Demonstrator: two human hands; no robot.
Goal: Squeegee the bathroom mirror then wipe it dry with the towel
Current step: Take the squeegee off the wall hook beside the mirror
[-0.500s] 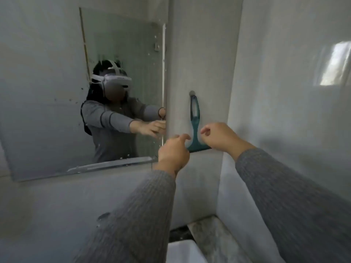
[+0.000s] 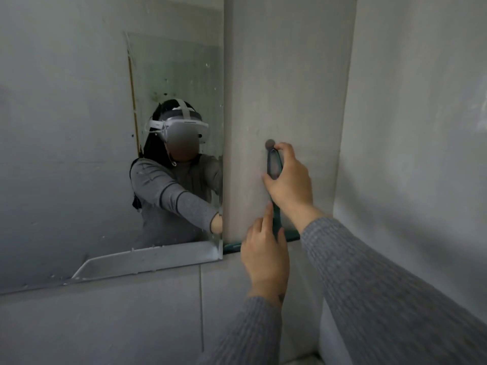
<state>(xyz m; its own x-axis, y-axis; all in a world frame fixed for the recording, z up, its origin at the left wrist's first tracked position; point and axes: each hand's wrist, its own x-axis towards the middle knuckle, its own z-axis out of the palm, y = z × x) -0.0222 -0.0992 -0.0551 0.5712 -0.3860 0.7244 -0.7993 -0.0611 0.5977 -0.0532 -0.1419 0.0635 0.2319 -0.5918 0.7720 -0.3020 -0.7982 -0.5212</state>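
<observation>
Teal squeegee hanging on a wall hook, both hands at it.

The squeegee (image 2: pixel 274 167) hangs upright from a grey hook (image 2: pixel 269 144) on the plaster pillar (image 2: pixel 284 75), its blade at the bottom. The right hand (image 2: pixel 288 180) curls closed around the looped handle. The left hand (image 2: pixel 266 255) sits just below, index finger extended against the shaft, other fingers loosely bent. The mirror (image 2: pixel 174 83), speckled with droplets, lies left of the pillar.

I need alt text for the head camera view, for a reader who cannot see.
The right hand grips the teal squeegee hanging from a wall hook; the left hand touches its lower handle. The spotted mirror is left.
</observation>
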